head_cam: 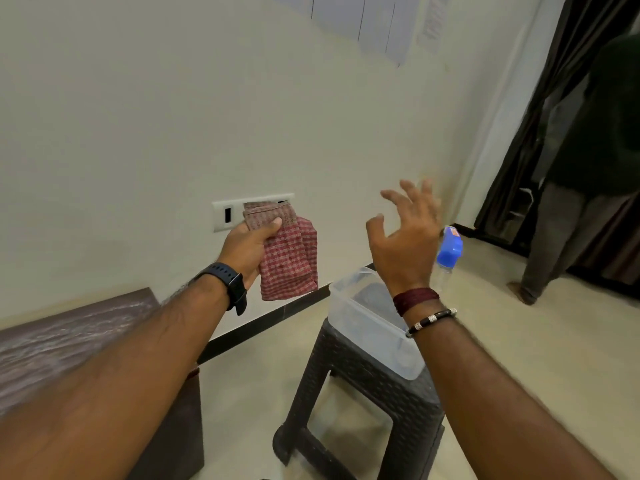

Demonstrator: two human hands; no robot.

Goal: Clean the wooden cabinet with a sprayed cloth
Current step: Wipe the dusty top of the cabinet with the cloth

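My left hand (pixel 250 244) is raised in front of the wall and grips a folded red-and-white checked cloth (pixel 289 258) that hangs down from my fingers. My right hand (pixel 405 237) hovers with fingers spread and holds nothing. Just behind and to the right of it stands a clear spray bottle with a blue head (pixel 449 249); my hand does not touch it. The wooden cabinet (pixel 69 334) has a dark brown grained top and sits at the lower left, partly hidden under my left forearm.
A dark plastic wicker-pattern stool (pixel 363 393) stands in the middle and carries a clear plastic container (pixel 367 323). A white switch plate (pixel 228 213) is on the wall. A person (pixel 581 202) stands by dark curtains at the right.
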